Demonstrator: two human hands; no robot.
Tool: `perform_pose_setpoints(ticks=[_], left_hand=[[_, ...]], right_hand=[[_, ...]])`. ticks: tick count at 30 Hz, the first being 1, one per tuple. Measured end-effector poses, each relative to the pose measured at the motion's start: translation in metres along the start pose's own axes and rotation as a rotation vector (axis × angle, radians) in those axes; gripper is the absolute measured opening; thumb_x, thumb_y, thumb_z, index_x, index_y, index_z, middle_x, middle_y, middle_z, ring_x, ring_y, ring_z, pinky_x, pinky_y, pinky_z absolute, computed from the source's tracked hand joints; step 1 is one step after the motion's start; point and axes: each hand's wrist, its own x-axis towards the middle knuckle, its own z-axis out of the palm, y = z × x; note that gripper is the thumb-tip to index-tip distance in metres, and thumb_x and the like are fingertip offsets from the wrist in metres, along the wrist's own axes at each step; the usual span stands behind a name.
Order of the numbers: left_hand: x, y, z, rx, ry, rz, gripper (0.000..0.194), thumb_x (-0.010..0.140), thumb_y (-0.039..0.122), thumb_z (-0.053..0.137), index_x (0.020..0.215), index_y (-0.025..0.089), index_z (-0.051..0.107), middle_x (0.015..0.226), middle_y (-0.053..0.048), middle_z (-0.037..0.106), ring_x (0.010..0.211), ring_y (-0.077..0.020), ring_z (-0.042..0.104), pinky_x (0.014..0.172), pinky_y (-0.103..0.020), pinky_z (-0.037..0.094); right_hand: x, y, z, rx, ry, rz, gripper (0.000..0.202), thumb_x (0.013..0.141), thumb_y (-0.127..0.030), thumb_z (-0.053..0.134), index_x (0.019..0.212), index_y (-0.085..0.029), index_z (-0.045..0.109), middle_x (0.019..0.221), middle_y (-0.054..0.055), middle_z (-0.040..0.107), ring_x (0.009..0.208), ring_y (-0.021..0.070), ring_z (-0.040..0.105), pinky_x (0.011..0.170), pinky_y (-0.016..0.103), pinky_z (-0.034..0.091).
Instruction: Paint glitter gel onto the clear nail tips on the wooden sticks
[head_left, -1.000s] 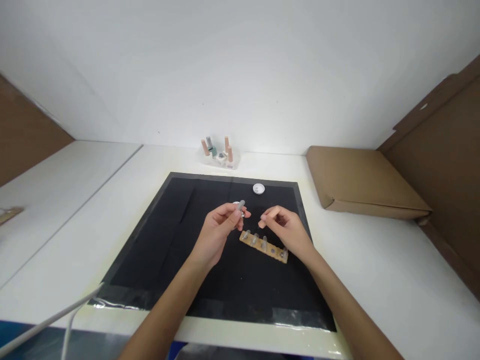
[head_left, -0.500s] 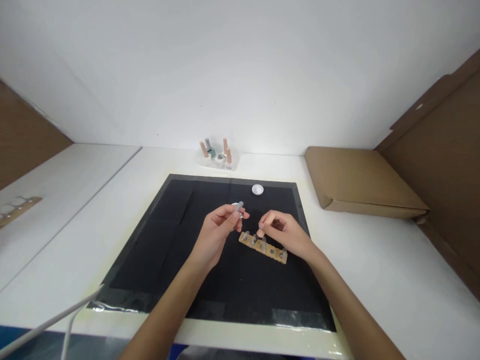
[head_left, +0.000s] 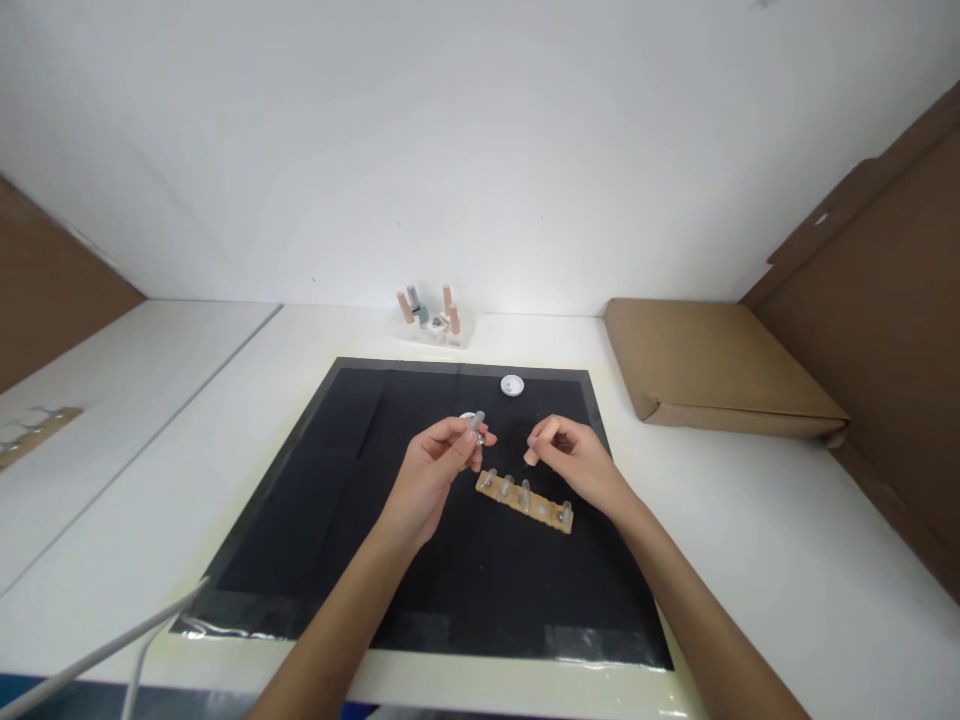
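My left hand (head_left: 439, 465) pinches a small greyish nail tip (head_left: 478, 421) on a little silver holder, raised above the black mat (head_left: 322, 500). In my right hand (head_left: 574, 455) is a peach-coloured nail polish brush cap (head_left: 532, 456), pointing down; its bristles are too small to make out clearly. Just below both hands lies a tan, wavy-edged strip (head_left: 517, 503) that bears several clear nail tips (head_left: 526, 494) on stands. One spot on the strip shows only a pale round dot (head_left: 542, 510). A white dish is partly hidden behind my left fingers.
A small white dish (head_left: 512, 386) sits at the mat's back. Behind it stands a clear tray (head_left: 431, 338) of polish bottles with peach and grey caps. A cardboard box (head_left: 720, 365) lies at right. Another strip (head_left: 41, 432) with tips is far left; a white cable (head_left: 105, 640) crosses front left.
My right hand has lifted the brush cap slightly away from the strip, toward the right. The left hand keeps its hold on the nail tip. The whole view has shifted slightly.
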Motion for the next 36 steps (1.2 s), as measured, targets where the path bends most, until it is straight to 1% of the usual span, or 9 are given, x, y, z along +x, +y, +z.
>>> perform_pose_setpoints(ticks=[6, 12, 16, 20, 24, 27, 31, 34, 36], left_hand=[[0.0, -0.001, 0.001, -0.013, 0.032, -0.03, 0.023, 0.065, 0.033, 0.08, 0.073, 0.013, 0.073, 0.072, -0.002, 0.069, 0.057, -0.0072, 0.051, 0.058, -0.02, 0.042], [0.001, -0.003, 0.004, -0.043, 0.053, -0.037, 0.023, 0.063, 0.031, 0.081, 0.074, 0.012, 0.073, 0.074, -0.003, 0.07, 0.059, -0.0067, 0.053, 0.063, -0.019, 0.046], [0.0, -0.006, 0.007, 0.016, 0.084, -0.038, 0.025, 0.056, 0.027, 0.085, 0.071, 0.012, 0.072, 0.073, -0.003, 0.07, 0.06, -0.0077, 0.055, 0.063, -0.02, 0.046], [-0.002, -0.012, 0.011, 0.147, 0.138, 0.034, 0.021, 0.058, 0.027, 0.082, 0.07, 0.013, 0.073, 0.074, -0.004, 0.07, 0.062, -0.0091, 0.056, 0.062, -0.02, 0.046], [-0.015, -0.027, 0.014, 0.32, 0.201, 0.233, 0.012, 0.062, 0.024, 0.079, 0.069, 0.015, 0.074, 0.075, -0.002, 0.066, 0.071, -0.0118, 0.058, 0.064, -0.019, 0.048], [-0.032, -0.041, 0.02, 0.426, 0.18, 0.302, 0.007, 0.066, 0.023, 0.075, 0.07, 0.017, 0.075, 0.075, -0.002, 0.066, 0.073, -0.0136, 0.061, 0.065, -0.02, 0.051], [-0.054, -0.063, 0.032, 0.486, 0.165, 0.327, 0.009, 0.07, 0.024, 0.073, 0.076, 0.019, 0.076, 0.08, -0.005, 0.069, 0.079, -0.0172, 0.066, 0.07, -0.023, 0.055], [-0.064, -0.079, 0.04, 0.528, 0.205, 0.292, 0.016, 0.072, 0.026, 0.071, 0.086, 0.019, 0.076, 0.084, -0.006, 0.071, 0.075, -0.0173, 0.068, 0.066, -0.023, 0.056], [-0.067, -0.086, 0.045, 0.578, 0.217, 0.288, 0.013, 0.073, 0.027, 0.07, 0.081, 0.018, 0.076, 0.081, -0.007, 0.071, 0.073, -0.0179, 0.068, 0.064, -0.023, 0.056]], right_hand=[[0.002, 0.0, -0.005, 0.014, 0.117, 0.025, 0.028, 0.08, -0.032, 0.06, 0.057, -0.02, 0.05, 0.069, 0.002, 0.064, 0.064, 0.0147, 0.054, 0.053, 0.025, 0.038], [0.004, -0.001, -0.006, 0.056, 0.176, 0.032, 0.028, 0.08, -0.033, 0.059, 0.056, -0.02, 0.052, 0.068, 0.003, 0.065, 0.06, 0.0144, 0.052, 0.048, 0.024, 0.036], [0.003, -0.003, -0.008, 0.094, 0.194, 0.034, 0.028, 0.079, -0.034, 0.059, 0.056, -0.02, 0.052, 0.068, 0.003, 0.065, 0.055, 0.0134, 0.051, 0.046, 0.024, 0.036], [0.001, -0.008, -0.011, 0.135, 0.203, 0.024, 0.027, 0.079, -0.032, 0.059, 0.055, -0.02, 0.051, 0.067, 0.002, 0.065, 0.052, 0.0119, 0.049, 0.045, 0.024, 0.035], [-0.001, -0.013, -0.015, 0.16, 0.215, 0.013, 0.027, 0.078, -0.032, 0.059, 0.055, -0.02, 0.05, 0.066, 0.001, 0.065, 0.052, 0.0119, 0.049, 0.046, 0.023, 0.035], [-0.002, -0.014, -0.017, 0.173, 0.221, 0.009, 0.026, 0.077, -0.031, 0.059, 0.055, -0.021, 0.05, 0.065, 0.001, 0.065, 0.053, 0.0125, 0.049, 0.046, 0.024, 0.035], [-0.003, -0.014, -0.02, 0.187, 0.231, 0.008, 0.025, 0.078, -0.03, 0.058, 0.056, -0.021, 0.05, 0.065, 0.001, 0.066, 0.054, 0.013, 0.05, 0.047, 0.024, 0.035], [-0.003, -0.015, -0.021, 0.197, 0.237, 0.005, 0.025, 0.078, -0.03, 0.058, 0.055, -0.021, 0.05, 0.065, 0.002, 0.066, 0.055, 0.0137, 0.051, 0.047, 0.025, 0.035], [-0.003, -0.016, -0.022, 0.206, 0.235, 0.003, 0.025, 0.078, -0.031, 0.058, 0.056, -0.021, 0.05, 0.065, 0.002, 0.066, 0.056, 0.0141, 0.051, 0.047, 0.025, 0.035]])
